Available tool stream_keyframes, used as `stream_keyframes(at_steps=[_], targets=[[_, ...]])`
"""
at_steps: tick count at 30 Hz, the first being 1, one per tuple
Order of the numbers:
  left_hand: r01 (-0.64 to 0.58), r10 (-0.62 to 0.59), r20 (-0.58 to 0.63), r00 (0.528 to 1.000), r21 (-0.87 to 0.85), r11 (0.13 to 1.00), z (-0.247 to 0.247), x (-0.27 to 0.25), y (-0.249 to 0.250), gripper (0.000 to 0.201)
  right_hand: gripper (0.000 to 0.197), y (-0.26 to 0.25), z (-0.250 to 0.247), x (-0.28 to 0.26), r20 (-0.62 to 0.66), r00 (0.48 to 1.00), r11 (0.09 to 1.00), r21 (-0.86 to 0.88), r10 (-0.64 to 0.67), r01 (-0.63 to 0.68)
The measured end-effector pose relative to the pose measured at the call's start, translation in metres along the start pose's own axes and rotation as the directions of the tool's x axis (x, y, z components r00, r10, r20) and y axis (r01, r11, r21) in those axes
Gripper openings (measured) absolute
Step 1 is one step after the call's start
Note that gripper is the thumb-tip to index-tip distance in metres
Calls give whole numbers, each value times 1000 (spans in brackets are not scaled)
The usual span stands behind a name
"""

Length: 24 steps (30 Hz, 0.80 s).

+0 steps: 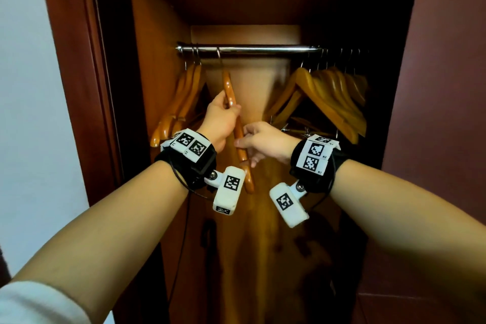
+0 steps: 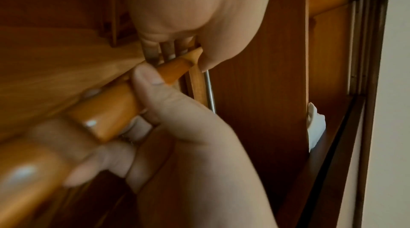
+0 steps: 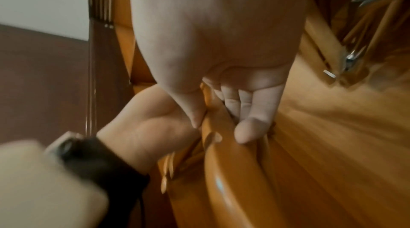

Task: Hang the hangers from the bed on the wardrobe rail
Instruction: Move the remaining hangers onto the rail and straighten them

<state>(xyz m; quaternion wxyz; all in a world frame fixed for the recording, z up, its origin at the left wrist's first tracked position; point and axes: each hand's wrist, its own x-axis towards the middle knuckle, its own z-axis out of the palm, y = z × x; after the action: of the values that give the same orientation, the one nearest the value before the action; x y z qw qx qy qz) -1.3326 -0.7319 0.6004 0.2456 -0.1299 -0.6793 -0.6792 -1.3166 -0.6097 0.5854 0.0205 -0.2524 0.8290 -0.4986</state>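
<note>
Nearest, two bare forearms are reaching forward into an open wardrobe, each wrist wearing a black strap with white marker blocks. The left hand is gripping the upper part of a wooden hanger, its thumb and fingers curling round the wood. The right hand is pinching the same hanger lower down, thumb on one side and fingers on the other. The hanger is turned edge-on to the viewer, hanging between the two hands, and its metal hook appears to be sitting over the wardrobe rail, slightly left of the middle.

Further in, a few wooden hangers are hanging at the left end of the rail, and a larger bunch is crowding the right end, some with metal clips below them.

Judging the risk: if both hands let go before the hook is fully seated, the hanger could slide off and drop to the wardrobe floor. Swinging it sideways could also knock the left group and tangle the hooks.

The wardrobe is dark reddish-brown wood with a paler back panel, its doors standing open on both sides. A pale wall is showing to the left. The bed is not in view.
</note>
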Motion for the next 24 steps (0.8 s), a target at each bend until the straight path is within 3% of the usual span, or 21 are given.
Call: stream_keyframes(at_steps=[6,24], targets=[[33,-34,37,999,33,999,-16,16,2,43,11,-23,-2,45,-140,989,993,108,53,-37],[6,-8,28,1000,85,996,-60,32,10,43,12,-53,11,114,-173,980,974,219,100,-60]])
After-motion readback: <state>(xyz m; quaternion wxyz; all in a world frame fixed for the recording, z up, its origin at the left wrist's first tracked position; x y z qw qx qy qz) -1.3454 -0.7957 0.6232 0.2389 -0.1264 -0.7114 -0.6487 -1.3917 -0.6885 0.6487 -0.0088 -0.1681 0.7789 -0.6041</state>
